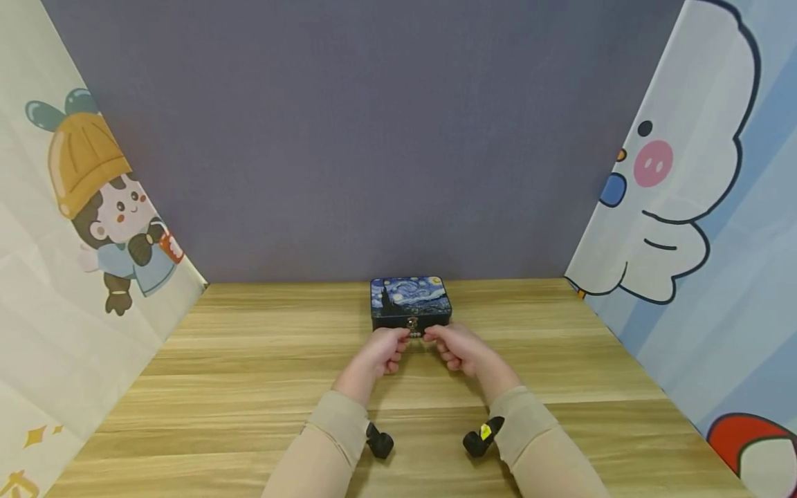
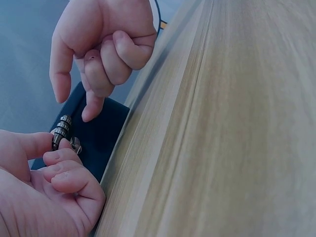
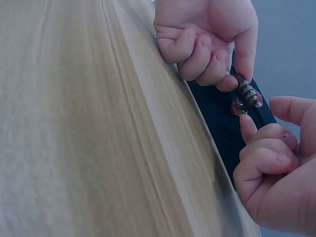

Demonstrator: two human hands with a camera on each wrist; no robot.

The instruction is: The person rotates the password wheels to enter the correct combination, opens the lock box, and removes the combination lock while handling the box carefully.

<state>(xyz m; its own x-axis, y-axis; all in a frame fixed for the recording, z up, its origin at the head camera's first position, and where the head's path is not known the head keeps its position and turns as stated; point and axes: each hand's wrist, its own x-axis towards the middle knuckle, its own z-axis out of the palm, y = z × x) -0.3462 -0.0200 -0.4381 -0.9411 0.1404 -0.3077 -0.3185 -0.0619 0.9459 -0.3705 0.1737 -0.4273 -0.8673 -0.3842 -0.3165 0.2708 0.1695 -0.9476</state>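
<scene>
A small dark box (image 1: 411, 299) with a swirling night-sky painting on its lid stands at the far middle of the table, its lid down. On its front is a metal clasp (image 2: 76, 146), and beside it a small combination padlock (image 2: 61, 127) with ridged number dials. My left hand (image 1: 385, 346) pinches one end of the padlock between thumb and index finger. Close to the lock's other end, my right hand (image 1: 463, 349) holds its thumb and index finger apart with nothing between them. Its other fingers curl toward the palm, as the right wrist view shows.
The wood-grain table (image 1: 280, 387) runs back to a grey panel (image 1: 373, 138) right behind the box. Printed cartoon curtains hang at the left (image 1: 37, 277) and right (image 1: 716, 332). A black wrist device (image 1: 380, 441) sits at each sleeve cuff.
</scene>
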